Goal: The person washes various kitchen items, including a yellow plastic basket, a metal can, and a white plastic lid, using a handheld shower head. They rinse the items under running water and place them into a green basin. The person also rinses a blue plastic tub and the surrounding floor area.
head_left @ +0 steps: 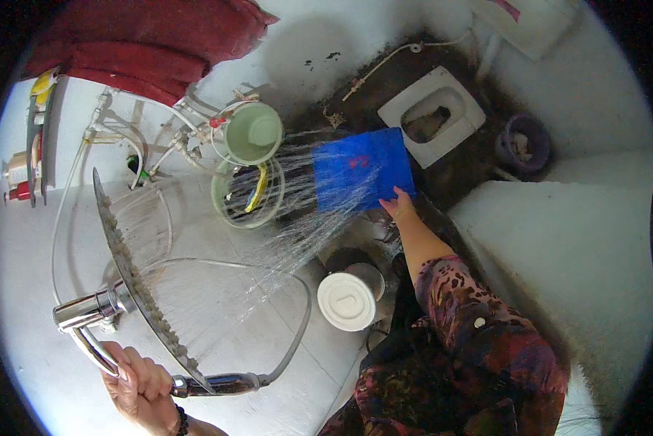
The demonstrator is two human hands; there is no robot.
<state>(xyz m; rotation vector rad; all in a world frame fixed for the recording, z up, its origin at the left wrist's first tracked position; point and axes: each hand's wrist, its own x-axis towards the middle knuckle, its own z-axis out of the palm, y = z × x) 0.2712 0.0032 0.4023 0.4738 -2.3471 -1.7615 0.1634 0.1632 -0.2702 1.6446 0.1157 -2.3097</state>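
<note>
My left hand [141,381] is closed round the chrome handle of a large disc shower head [141,283]. Water sprays from its face in many streams toward the right. My right hand [398,203] grips the lower right corner of a flat blue panel [355,178] with a small red mark. The streams strike this panel; what it is made of I cannot tell. Left of it, a pale green bucket [254,134] overlaps another pale green bucket [221,192], with a yellow strip-like item [257,190] at the second one's mouth.
A squat toilet [435,116] lies beyond the panel, with a purple bin [523,144] to its right. Nearer stands a white-lidded container [347,300]. A grey hose [301,327] loops from the shower handle. Pipes and taps [188,138] line the wall below red cloth [137,47].
</note>
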